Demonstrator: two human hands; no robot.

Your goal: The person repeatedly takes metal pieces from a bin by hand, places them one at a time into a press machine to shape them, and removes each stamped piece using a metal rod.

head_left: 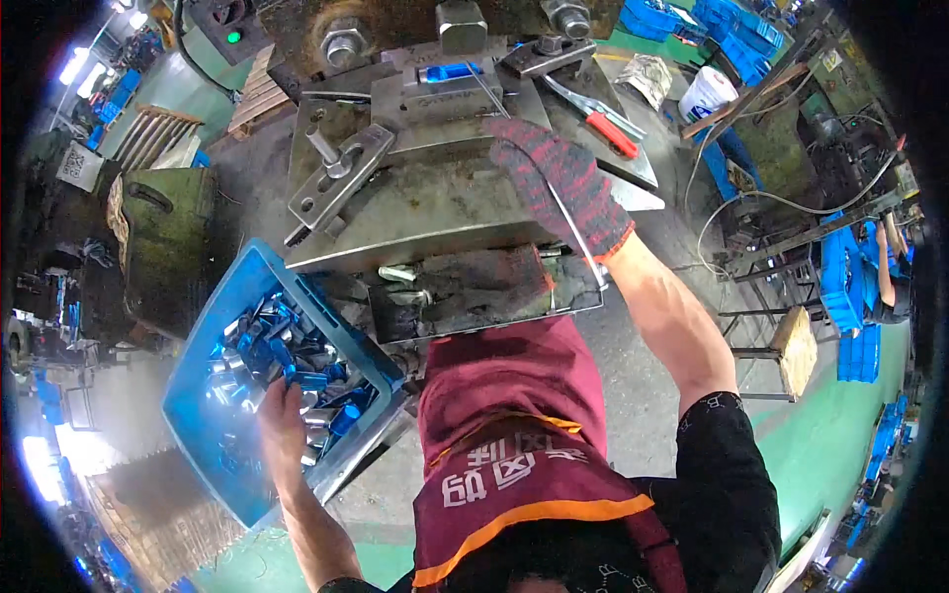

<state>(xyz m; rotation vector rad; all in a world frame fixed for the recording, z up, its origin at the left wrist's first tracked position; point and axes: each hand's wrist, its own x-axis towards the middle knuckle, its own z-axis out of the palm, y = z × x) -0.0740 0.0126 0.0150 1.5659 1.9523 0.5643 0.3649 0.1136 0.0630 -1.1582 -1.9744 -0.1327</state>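
Note:
My right hand point(568, 183), in a dark grey and red knit glove, is closed on a thin metal rod point(573, 229). The rod's far tip is beside a shiny blue metal part point(450, 72) lying in the die block point(435, 104) of a press. My bare left hand point(283, 413) reaches into a blue plastic crate point(203, 371) at the left. Its fingers come together at a small shiny blue metal piece point(282, 354) among several similar pieces; the fingertips are partly hidden.
Clamp bars point(341, 176) and bolts surround the die. Red-handled pliers point(608, 130) lie on the plate's right side. A dark tray point(465, 292) is below the press's front edge. A white bucket point(707, 94) stands at the right, and another person's arm point(885, 262) shows farther right.

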